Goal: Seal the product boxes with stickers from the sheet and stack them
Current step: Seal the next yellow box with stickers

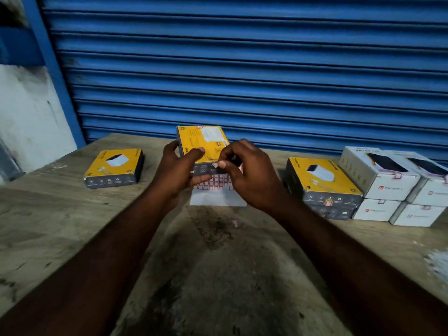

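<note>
Above table centre: we hold the held box [203, 141], yellow, tilted up over the sticker sheet [218, 190].
Left hand [180, 170]: grips held box, thumb on top face, fingers curled under.
Right hand [247, 178]: thumb and forefinger pinch a small sticker [215, 164] at the box's near edge.
Left side: lone box [114, 167] flat on table [72, 226].
Right side: yellow stack [322, 183], two high, just beside white boxes [388, 183], also two high.
Behind: blue shutter [242, 69].

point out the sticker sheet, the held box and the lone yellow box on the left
sticker sheet [219, 183]: head view, its red grid
held box [202, 139]: head view, its yellow face
lone yellow box [114, 162]: head view, its top face
</note>
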The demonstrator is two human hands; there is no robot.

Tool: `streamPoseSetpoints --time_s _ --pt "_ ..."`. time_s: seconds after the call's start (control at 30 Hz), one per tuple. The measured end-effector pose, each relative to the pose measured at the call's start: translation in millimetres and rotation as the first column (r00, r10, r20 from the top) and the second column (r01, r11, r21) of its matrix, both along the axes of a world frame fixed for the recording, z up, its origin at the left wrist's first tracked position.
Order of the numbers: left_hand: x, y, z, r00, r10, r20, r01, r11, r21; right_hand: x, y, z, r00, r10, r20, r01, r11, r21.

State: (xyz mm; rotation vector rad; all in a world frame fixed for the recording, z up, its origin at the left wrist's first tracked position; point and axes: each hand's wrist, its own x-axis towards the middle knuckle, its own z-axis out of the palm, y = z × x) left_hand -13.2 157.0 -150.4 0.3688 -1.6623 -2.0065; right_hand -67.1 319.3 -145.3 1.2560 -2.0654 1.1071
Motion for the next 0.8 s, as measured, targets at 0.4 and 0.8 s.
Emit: streamPoseSetpoints --time_s 0.4,0.8 --pt "7 4 4 0.985 -0.111 0.129 0.132 0.977 -0.167 6 15 43 0.998 -0.003 -0.06 0.033 0.867 0.497" --pt "7 6 3 0.984 -0.077 0.161 0.107 0.976 -0.189 5 15 45 0.999 0.023 0.039 -0.039 0.868 0.495"
